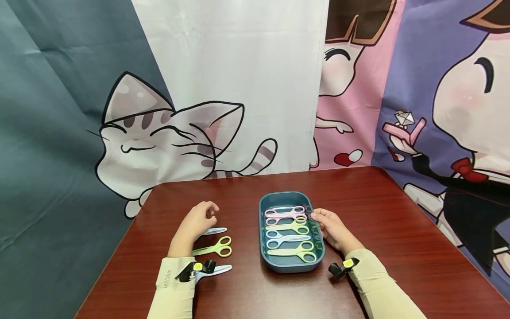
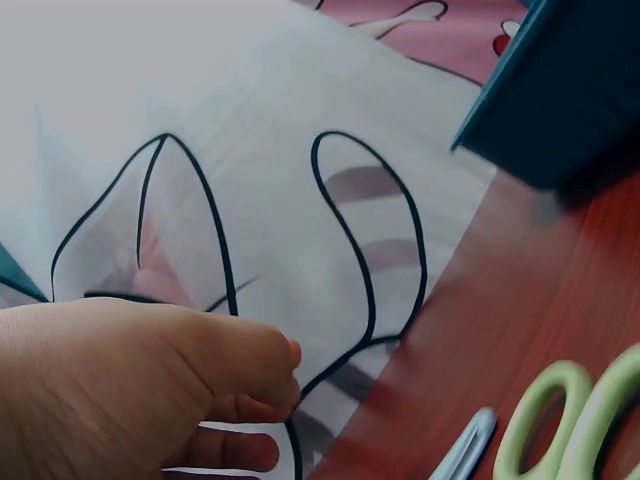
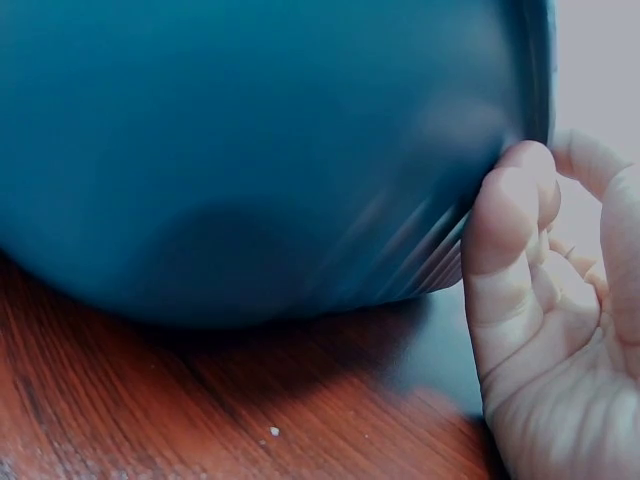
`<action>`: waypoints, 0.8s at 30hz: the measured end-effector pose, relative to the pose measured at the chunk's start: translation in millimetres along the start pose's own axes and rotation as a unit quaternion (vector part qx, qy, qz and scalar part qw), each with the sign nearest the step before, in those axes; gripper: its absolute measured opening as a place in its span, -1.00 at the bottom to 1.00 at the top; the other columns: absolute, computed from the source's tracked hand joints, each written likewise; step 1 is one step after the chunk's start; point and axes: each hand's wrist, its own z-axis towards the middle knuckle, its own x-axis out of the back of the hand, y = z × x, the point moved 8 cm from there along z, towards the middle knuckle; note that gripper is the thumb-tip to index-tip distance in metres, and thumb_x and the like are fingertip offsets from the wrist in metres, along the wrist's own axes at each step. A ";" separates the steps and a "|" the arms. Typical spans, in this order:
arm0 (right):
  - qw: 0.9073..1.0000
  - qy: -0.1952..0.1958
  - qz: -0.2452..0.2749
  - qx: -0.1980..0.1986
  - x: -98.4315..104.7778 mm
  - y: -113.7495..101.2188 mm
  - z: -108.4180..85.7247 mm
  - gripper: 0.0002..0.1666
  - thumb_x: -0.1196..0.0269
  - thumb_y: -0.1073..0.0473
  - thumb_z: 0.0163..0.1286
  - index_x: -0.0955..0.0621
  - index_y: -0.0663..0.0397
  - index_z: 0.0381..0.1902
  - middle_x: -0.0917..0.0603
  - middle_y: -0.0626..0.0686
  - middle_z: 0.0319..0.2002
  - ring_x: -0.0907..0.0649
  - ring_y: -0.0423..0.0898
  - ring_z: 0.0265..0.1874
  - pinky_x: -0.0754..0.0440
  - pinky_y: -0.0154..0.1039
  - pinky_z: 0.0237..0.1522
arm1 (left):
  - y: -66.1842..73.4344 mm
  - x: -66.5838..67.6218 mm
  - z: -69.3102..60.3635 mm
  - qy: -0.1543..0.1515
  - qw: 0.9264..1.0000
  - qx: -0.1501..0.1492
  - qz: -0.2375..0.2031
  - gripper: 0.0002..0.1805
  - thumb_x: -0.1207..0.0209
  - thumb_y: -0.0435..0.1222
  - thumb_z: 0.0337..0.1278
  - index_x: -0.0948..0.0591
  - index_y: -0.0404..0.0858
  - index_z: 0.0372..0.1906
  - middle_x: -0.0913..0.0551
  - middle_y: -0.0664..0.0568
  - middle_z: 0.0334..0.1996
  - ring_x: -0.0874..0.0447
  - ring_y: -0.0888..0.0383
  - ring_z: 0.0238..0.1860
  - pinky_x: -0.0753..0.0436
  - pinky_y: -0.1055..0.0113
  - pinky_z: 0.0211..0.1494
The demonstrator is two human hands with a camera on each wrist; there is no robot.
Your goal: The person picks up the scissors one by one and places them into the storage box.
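A dark blue plastic basket (image 1: 291, 268) stands mid-table with several pairs of pink, green and blue scissors lying in it, among them a light blue pair (image 1: 284, 239). At the basket's right rim, my right hand (image 1: 332, 228) pinches the edge between thumb and fingers. My left hand (image 1: 198, 221) is raised left of the basket, its fingers loosely bent and nothing seen in them. Under and beside it lie blue scissors (image 1: 216, 231), partly hidden by the hand, and green scissors (image 1: 223, 247). Nearer me are other blue scissors (image 1: 219, 270), their handles covered by the left wrist.
The reddish-brown table (image 1: 235, 195) reaches back to a cartoon-printed cloth (image 1: 239, 53). A small camera is strapped to each wrist over pale sleeves (image 1: 171, 292). The basket's tall wall (image 3: 250, 150) fills much of the right wrist view.
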 end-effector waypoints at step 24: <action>1.000 0.005 -0.008 -0.003 0.7 0.7 -0.9 -0.68 -0.14 0.14 0.57 -0.45 0.34 0.01 -0.71 0.01 -0.37 -0.66 -0.25 -0.57 -0.69 -0.37 -0.53 | -50.2 -32.5 -6.3 -0.096 0.993 0.056 0.036 -0.70 -0.28 -0.56 -0.20 -0.63 -0.14 -0.33 -0.49 0.06 -0.39 -0.33 0.03 -0.18 -0.41 0.17 -0.14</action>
